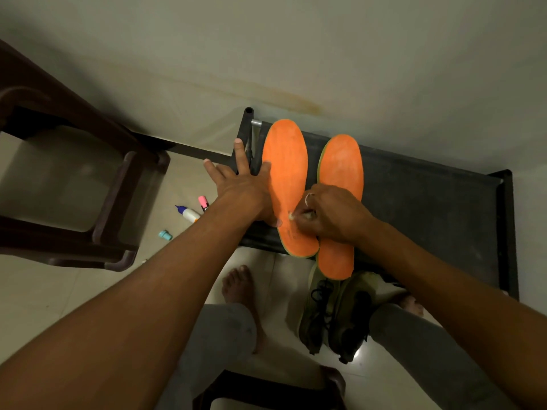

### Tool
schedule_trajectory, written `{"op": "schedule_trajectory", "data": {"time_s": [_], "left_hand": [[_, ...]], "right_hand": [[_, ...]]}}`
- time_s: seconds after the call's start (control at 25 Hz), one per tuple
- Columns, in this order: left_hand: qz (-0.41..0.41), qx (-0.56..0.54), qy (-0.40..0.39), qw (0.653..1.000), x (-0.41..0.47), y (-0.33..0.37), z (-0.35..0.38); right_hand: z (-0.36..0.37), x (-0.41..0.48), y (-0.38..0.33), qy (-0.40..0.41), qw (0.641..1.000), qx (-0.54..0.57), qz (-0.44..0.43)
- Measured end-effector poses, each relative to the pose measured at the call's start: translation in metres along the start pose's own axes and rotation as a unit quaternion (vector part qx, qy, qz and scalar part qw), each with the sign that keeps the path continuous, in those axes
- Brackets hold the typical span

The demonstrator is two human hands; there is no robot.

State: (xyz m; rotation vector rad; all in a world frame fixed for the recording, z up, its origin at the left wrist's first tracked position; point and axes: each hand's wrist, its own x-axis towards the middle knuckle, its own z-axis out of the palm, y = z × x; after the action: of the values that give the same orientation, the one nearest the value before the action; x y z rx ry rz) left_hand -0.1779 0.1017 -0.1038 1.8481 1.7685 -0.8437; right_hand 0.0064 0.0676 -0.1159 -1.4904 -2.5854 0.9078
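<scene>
Two orange insoles lie side by side on a dark low rack [429,202]. My left hand [239,187] lies flat with spread fingers on the left edge of the left insole [285,173] and presses it down. My right hand [331,216] has its fingers curled around a small pale object [291,215] whose tip touches the left insole near its heel. That hand covers the middle of the right insole [342,161]. What the pale object is I cannot tell.
A pair of olive lace-up shoes [334,315] stands on the tiled floor below the rack, between my bare feet. A brown plastic chair [74,184] stands at the left. A glue bottle [188,213], a pink marker [203,202] and a small teal cap [165,234] lie on the floor.
</scene>
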Motion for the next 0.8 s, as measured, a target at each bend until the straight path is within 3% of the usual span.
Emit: {"op": "schedule_trajectory", "data": {"time_s": [0.08,0.24,0.4,0.56,0.72,0.8], "left_hand": [[-0.002,0.005,0.002,1.000,-0.001,0.000,0.000],[-0.004,-0.001,0.002,1.000,0.000,-0.001,0.001],[-0.003,0.001,0.009,1.000,0.002,0.000,0.002],[-0.002,-0.004,0.013,1.000,0.004,0.001,0.004],[-0.001,-0.004,0.014,1.000,0.004,0.001,0.004],[-0.003,-0.001,0.014,1.000,0.003,0.001,0.004]], "right_hand": [[0.000,-0.001,0.002,0.029,0.999,0.005,0.027],[0.001,-0.005,-0.003,-0.055,0.998,0.010,-0.008],[0.000,0.013,0.002,0.056,0.996,-0.072,0.013],[0.008,0.033,0.000,0.072,0.988,-0.124,-0.062],[-0.008,0.071,0.014,0.139,0.977,-0.163,0.015],[-0.007,0.082,0.015,0.143,0.978,-0.152,-0.005]]}}
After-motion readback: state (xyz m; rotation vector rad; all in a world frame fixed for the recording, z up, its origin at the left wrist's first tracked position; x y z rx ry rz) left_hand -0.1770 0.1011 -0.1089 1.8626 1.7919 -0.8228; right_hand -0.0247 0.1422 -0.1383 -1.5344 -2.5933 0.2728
